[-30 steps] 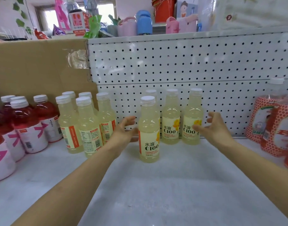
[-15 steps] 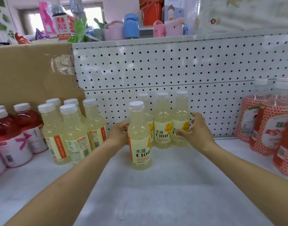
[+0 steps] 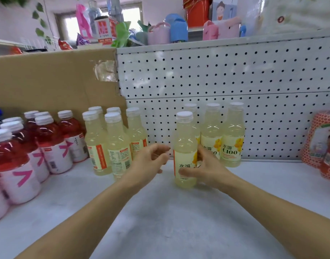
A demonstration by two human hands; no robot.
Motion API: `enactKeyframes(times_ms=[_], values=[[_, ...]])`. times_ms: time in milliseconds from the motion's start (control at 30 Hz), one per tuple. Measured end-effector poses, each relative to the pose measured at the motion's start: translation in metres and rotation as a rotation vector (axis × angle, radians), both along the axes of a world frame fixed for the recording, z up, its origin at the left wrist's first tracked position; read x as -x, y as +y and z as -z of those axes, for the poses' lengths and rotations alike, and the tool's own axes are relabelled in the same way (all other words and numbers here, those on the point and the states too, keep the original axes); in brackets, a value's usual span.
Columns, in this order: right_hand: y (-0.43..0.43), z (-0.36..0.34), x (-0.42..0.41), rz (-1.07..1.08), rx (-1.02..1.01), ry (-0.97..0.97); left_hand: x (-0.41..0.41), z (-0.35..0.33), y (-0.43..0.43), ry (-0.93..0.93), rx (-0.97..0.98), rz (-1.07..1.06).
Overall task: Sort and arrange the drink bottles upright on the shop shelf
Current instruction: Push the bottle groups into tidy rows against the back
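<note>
**Lemon drink bottle gripped at front of shop shelf**

A person's right hand [image 3: 207, 170] grips a C100 lemon drink bottle [image 3: 184, 139] that stands upright on the white shelf [image 3: 160, 212]. The thumb lies across the front of the label and the fingers wrap round the back. The left hand [image 3: 148, 162] hovers just beside the bottle's left side, fingers loosely curled and holding nothing; a narrow gap appears to separate the fingertips from the bottle.

The gripped bottle stands just in front of a row of three matching bottles [image 3: 232, 139], lined up against the perforated back panel [image 3: 216, 75] with their yellow labels facing out. To the left, well apart from this row, a cluster of five pale yellow bottles [image 3: 117, 146] stands with labels turned various ways in front of a sheet of cardboard [image 3: 48, 77]. Further left is a group of red drink bottles [image 3: 48, 137] with white caps. At the right edge stand bottles in orange-patterned wrap [image 3: 319, 143]. Pink and blue containers [image 3: 176, 28] line the ledge above.
</note>
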State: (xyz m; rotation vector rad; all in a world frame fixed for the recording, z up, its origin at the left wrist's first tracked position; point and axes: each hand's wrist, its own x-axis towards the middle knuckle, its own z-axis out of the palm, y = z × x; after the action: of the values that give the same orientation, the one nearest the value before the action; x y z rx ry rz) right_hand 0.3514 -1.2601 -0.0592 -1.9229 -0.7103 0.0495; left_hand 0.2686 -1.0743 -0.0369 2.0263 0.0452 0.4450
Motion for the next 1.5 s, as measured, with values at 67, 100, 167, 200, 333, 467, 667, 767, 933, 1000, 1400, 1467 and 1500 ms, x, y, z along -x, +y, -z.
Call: enactKeyframes(times_ms=[67, 100, 167, 200, 333, 467, 667, 767, 933, 1000, 1400, 1467, 1500], values=[[0.004, 0.003, -0.001, 0.079, -0.013, -0.006, 0.013, 0.003, 0.011, -0.216, -0.233, -0.259], [0.005, 0.003, -0.001, 0.122, -0.016, -0.007, 0.019, 0.004, 0.02, -0.325, -0.281, -0.397], [0.006, 0.006, -0.002, 0.195, -0.008, -0.017, 0.03, 0.004, 0.044, -0.433, -0.231, -0.628], [0.006, 0.007, -0.002, 0.219, -0.005, -0.026, 0.034, 0.004, 0.057, -0.408, -0.153, -0.669], [0.006, 0.008, 0.0, 0.251, -0.013, -0.039, 0.034, 0.007, 0.081, 0.003, 0.183, -0.348], [0.0, 0.006, 0.004, 0.263, -0.017, -0.027, 0.031, 0.015, 0.09, 0.15, 0.075, -0.22], [-0.017, 0.004, 0.011, 0.232, -0.016, -0.009, 0.042, 0.017, 0.091, 0.289, -0.055, 0.017], [-0.025, 0.002, 0.014, 0.21, -0.025, 0.003, 0.039, 0.016, 0.083, 0.268, 0.014, 0.068], [-0.043, 0.003, 0.016, 0.291, -0.017, -0.018, 0.026, 0.015, 0.054, 0.221, -0.036, 0.05], [-0.051, 0.004, 0.015, 0.347, -0.008, -0.025, 0.016, 0.02, 0.033, 0.184, -0.012, 0.057], [-0.064, 0.005, 0.001, 0.335, 0.004, -0.036, -0.032, 0.023, -0.037, 0.121, -0.048, 0.1], [-0.062, 0.004, -0.002, 0.342, -0.007, -0.029, -0.037, 0.023, -0.041, 0.112, -0.042, 0.085], [-0.061, 0.004, -0.003, 0.347, -0.008, -0.023, -0.038, 0.022, -0.042, 0.113, -0.042, 0.08]])
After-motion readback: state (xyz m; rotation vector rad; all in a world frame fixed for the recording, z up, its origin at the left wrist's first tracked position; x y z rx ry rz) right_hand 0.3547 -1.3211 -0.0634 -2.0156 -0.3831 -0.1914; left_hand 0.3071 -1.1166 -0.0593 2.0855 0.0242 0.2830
